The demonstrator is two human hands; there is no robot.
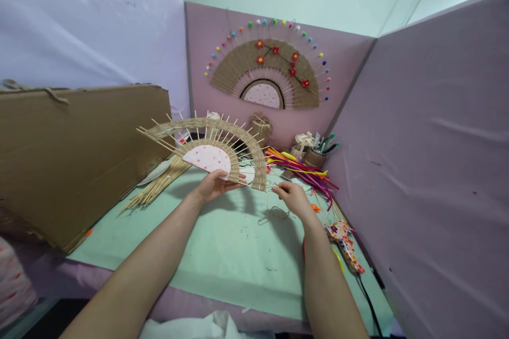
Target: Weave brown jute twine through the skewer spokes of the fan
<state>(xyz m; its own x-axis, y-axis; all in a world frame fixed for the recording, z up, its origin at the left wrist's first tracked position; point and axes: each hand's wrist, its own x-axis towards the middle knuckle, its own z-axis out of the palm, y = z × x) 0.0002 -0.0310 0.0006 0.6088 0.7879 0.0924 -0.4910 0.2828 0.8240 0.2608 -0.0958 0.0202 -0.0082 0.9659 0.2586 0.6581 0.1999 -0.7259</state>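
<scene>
A half-round woven fan [260, 161] of thin sticks and tan twine is held up over the table. Its inner half-circle is white cloth with pink spots, and bare sticks stick out past the outer woven band. My left hand [214, 185] grips the fan at its lower inner part, thumb in front and fingers behind. Off the band's lower right end, my right hand [292, 197] pinches thin twine [274, 213] close to the stick tips. A loose loop of that twine hangs down to the green tabletop.
A finished-looking fan [226, 71] with red flowers and bead-tipped sticks hangs on the pink back panel. Cardboard [79, 153] and a stick bundle [159, 188] are at left. Coloured pipe cleaners [306, 172], a pen holder [315, 158] and a patterned glue gun [347, 246] with its cord lie right.
</scene>
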